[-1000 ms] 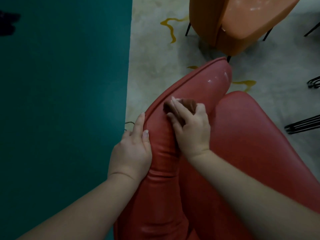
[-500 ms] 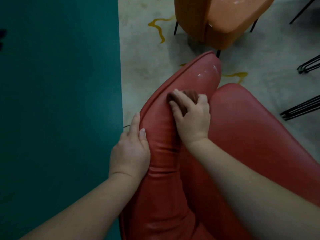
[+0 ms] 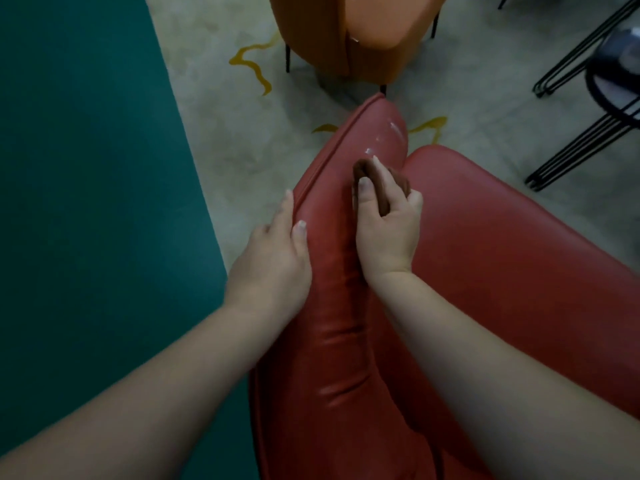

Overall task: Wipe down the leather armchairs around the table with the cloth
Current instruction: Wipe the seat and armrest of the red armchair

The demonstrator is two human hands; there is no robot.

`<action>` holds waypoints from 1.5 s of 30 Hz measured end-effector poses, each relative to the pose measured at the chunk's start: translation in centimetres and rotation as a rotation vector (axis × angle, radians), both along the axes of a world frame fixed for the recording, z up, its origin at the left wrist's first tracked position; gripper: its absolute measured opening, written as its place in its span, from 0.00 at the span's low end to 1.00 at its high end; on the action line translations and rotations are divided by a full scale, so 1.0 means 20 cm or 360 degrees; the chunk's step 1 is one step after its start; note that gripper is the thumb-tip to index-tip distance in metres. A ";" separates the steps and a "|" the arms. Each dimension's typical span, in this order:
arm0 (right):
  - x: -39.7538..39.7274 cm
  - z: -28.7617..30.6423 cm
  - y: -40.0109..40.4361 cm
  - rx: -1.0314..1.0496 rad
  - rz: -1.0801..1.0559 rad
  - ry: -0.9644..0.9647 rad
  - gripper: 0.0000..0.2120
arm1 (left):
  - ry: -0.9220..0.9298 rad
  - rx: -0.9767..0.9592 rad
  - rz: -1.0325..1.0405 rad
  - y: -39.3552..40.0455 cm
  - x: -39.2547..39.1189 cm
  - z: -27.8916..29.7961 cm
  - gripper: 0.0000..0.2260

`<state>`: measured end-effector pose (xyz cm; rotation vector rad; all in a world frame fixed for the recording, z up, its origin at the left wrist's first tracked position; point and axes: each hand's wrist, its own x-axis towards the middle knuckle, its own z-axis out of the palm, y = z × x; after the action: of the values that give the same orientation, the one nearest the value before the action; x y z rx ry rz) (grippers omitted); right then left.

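Mid-wipe, basically: brown cloth is bunched small and sits on the top of the red armchair's armrest, past the middle of the arm, short of its rounded far end. Right hand grips the cloth, thumb and fingers curled round it, pressing it onto the leather. Left hand rests on the outer side of the same armrest, fingers straight and together along the piping seam, holding nothing, looks like it's just bracing the arm.

Progress, judged from this one view: early. Red armchair is the one being worked; only this armrest is under the cloth. Far tip of the armrest shows shiny pale streaks just beyond the cloth, could be wetness or glare, cannot tell. No way to tell from the leather which parts are already wiped. The seat cushion beside the right hand and the other side out of frame look to be left.

Orange armchair stands on thin black legs beyond the red one, apart from it, nobody touching it, so likely still to do. Black wire legs of other furniture at the right edge. Floor is pale carpet with yellow squiggles, teal area on the left.
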<state>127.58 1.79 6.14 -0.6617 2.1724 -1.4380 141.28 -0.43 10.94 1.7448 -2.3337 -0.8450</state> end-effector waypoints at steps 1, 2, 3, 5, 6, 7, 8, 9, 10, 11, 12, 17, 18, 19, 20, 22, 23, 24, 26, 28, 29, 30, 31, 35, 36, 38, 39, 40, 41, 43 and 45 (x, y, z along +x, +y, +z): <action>0.00 0.00 0.00 -0.0020 -0.0037 -0.0015 0.16 | -0.0034 0.0003 -0.0074 -0.09 -0.06 -0.01 0.24; -0.01 -0.01 -0.01 -0.0041 -0.0076 -0.0035 0.16 | -0.0068 0.0011 -0.0152 -0.18 -0.13 -0.02 0.24; -0.02 -0.01 -0.01 -0.0059 -0.0116 -0.0068 0.16 | -0.0085 0.0023 -0.0227 -0.26 -0.19 -0.03 0.25; -0.05 -0.03 -0.02 -0.0069 -0.0219 -0.0130 0.16 | -0.0085 0.0022 -0.0336 -0.37 -0.30 -0.05 0.25; -0.07 -0.04 -0.02 -0.0080 -0.0280 -0.0165 0.16 | -0.0085 -0.0010 -0.0359 -0.39 -0.33 -0.06 0.25; -0.11 -0.05 -0.04 -0.0108 -0.0346 -0.0219 0.16 | -0.0092 -0.0070 -0.0361 -0.41 -0.34 -0.08 0.25; -0.15 -0.07 -0.05 -0.0140 -0.0408 -0.0293 0.16 | -0.0102 -0.0148 -0.0353 -0.41 -0.34 -0.10 0.24; -0.19 -0.08 -0.07 -0.0166 -0.0462 -0.0357 0.17 | -0.0111 -0.0220 -0.0347 -0.40 -0.34 -0.11 0.24; -0.24 -0.10 -0.09 -0.0182 -0.0500 -0.0382 0.17 | -0.0115 -0.0262 -0.0347 -0.39 -0.33 -0.12 0.24; -0.28 -0.11 -0.12 -0.0195 -0.0516 -0.0378 0.18 | -0.0113 -0.0276 -0.0349 -0.39 -0.32 -0.13 0.24; -0.33 -0.12 -0.16 -0.0211 -0.0520 -0.0375 0.20 | -0.0113 -0.0277 -0.0348 -0.39 -0.32 -0.13 0.24; -0.54 -0.19 -0.39 -0.0037 -0.0491 -0.0356 0.23 | -0.0125 -0.0290 -0.0355 -0.38 -0.32 -0.13 0.24; -0.57 -0.20 -0.43 -0.0016 -0.0460 -0.0356 0.21 | -0.0113 -0.0288 -0.0357 -0.38 -0.31 -0.12 0.24; -0.57 -0.21 -0.45 -0.0013 -0.0396 -0.0378 0.19 | -0.0099 -0.0279 -0.0352 -0.38 -0.31 -0.12 0.24; -0.57 -0.21 -0.46 0.0003 -0.0304 -0.0374 0.19 | -0.0089 -0.0270 -0.0343 -0.38 -0.31 -0.11 0.24; -0.54 -0.21 -0.44 0.0069 -0.0129 -0.0252 0.20 | -0.0098 -0.0258 -0.0335 -0.39 -0.31 -0.11 0.25; -0.51 -0.21 -0.41 0.0080 -0.0084 -0.0175 0.20 | -0.0111 -0.0251 -0.0336 -0.39 -0.31 -0.11 0.25; -0.48 -0.20 -0.37 0.0058 -0.0048 -0.0107 0.20 | -0.0120 -0.0247 -0.0339 -0.38 -0.31 -0.11 0.25; -0.43 -0.20 -0.32 -0.0001 -0.0009 -0.0002 0.19 | -0.0119 -0.0239 -0.0341 -0.38 -0.32 -0.10 0.26; -0.47 -0.20 -0.35 -0.0021 -0.0014 0.0014 0.17 | -0.0117 -0.0233 -0.0343 -0.37 -0.32 -0.10 0.26; -0.51 -0.19 -0.40 -0.0014 -0.0052 -0.0016 0.16 | -0.0117 -0.0234 -0.0344 -0.37 -0.31 -0.10 0.26; -0.55 -0.18 -0.45 0.0008 -0.0105 -0.0075 0.16 | -0.0116 -0.0232 -0.0342 -0.37 -0.31 -0.10 0.26; -0.59 -0.18 -0.50 0.0046 -0.0149 -0.0130 0.16 | -0.0113 -0.0230 -0.0338 -0.36 -0.31 -0.09 0.26; -0.62 -0.19 -0.54 0.0052 -0.0090 -0.0143 0.17 | -0.0111 -0.0230 -0.0339 -0.37 -0.31 -0.10 0.26; -0.59 -0.18 -0.50 -0.0001 -0.0039 -0.0100 0.17 | -0.0114 -0.0223 -0.0336 -0.37 -0.31 -0.09 0.26; -0.51 -0.16 -0.40 -0.0136 0.0086 0.0067 0.17 | -0.0130 -0.0217 -0.0333 -0.37 -0.32 -0.09 0.26; -0.46 -0.15 -0.34 -0.0199 0.0176 0.0171 0.17 | -0.0138 -0.0210 -0.0330 -0.37 -0.32 -0.09 0.26; -0.42 -0.15 -0.30 -0.0236 0.0266 0.0270 0.18 | -0.0146 -0.0201 -0.0329 -0.37 -0.32 -0.09 0.27; -0.40 -0.15 -0.28 -0.0238 0.0323 0.0347 0.18 | -0.0150 -0.0192 -0.0328 -0.37 -0.33 -0.09 0.27; -0.44 -0.16 -0.34 -0.0154 0.0257 0.0364 0.19 | -0.0144 -0.0175 -0.0325 -0.37 -0.33 -0.09 0.26; -0.55 -0.15 -0.48 -0.0018 0.0083 0.0233 0.18 | -0.0120 -0.0162 -0.0317 -0.36 -0.33 -0.08 0.26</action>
<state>116.51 -7.71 3.07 -0.8455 2.2405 -1.4155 134.68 -7.64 9.34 1.5505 -2.5831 -0.6830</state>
